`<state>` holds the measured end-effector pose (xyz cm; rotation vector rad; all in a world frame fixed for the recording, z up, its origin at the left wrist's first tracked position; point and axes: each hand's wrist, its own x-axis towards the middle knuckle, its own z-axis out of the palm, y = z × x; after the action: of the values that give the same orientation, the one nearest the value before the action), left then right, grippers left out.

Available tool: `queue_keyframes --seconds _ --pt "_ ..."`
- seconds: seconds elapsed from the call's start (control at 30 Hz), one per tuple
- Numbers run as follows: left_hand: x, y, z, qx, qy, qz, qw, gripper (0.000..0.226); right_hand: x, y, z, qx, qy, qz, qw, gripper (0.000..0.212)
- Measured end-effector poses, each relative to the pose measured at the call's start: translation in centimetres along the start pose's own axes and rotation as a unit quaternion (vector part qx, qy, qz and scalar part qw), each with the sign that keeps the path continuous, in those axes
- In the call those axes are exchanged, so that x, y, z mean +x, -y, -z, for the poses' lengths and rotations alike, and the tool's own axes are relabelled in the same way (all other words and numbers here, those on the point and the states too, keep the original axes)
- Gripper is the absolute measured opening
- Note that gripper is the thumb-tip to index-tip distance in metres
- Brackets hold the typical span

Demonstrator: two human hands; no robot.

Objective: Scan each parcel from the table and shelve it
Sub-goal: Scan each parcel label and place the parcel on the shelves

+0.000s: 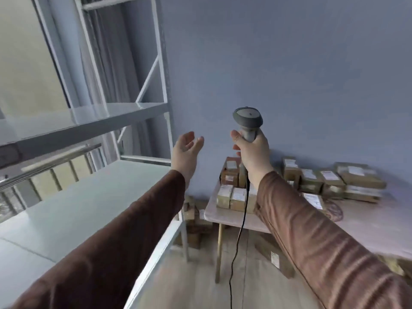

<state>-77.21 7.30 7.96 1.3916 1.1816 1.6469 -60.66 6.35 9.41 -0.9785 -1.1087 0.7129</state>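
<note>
Holding the grey handheld barcode scanner (247, 121) upright, your right hand (253, 152) is wrapped firmly round its handle, with the black cable (239, 233) hanging straight down toward six o'clock. Your left hand (186, 150) floats just beside it at nine o'clock, palm up, fingers spread, holding nothing.

The small brown cardboard parcels with white labels (312, 177) sit in loose stacks on the pale rectangular table (367, 221), down at four o'clock from the scanner. A few more boxes lie on the floor beneath and beside the table. The white metal shelving rack (89, 197) stands at nine o'clock, its visible boards bare.

Judging by their size, these parcels are probably light and fairly stiff, easy for one hand. Take each one across its short sides with the left hand, thumb on one face and fingers opposite, keeping the label uncovered and turned toward the scanner. Taped cardboard can be slick, so press firmly. Lift from the top of a stack, since pulling a lower box could topple its neighbours.
</note>
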Motion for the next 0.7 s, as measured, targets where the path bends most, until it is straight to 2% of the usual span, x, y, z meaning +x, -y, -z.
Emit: queue_keyframes --seconds 0.13,0.33,0.53,0.7 --pt "0.8 3.4 -11.7 -0.006 0.056 0.023 0.998 0.049 5.2 -3.1 10.1 -0.030 -0.047 -0.003 0.998 0.022" --pt "1.7 8.0 -26.8 -0.019 0.112 0.058 0.992 0.049 11.8 -7.4 23.4 -0.104 -0.091 -0.010 0.990 0.025" --pt "1.9 13.5 -37.1 -0.002 0.160 0.098 0.982 0.051 16.0 -12.7 33.5 -0.157 -0.132 -0.033 0.978 0.030" --pt "2.2 19.3 -43.6 0.022 0.206 0.141 0.968 0.050 17.8 -18.7 39.4 -0.197 -0.165 -0.070 0.964 0.022"
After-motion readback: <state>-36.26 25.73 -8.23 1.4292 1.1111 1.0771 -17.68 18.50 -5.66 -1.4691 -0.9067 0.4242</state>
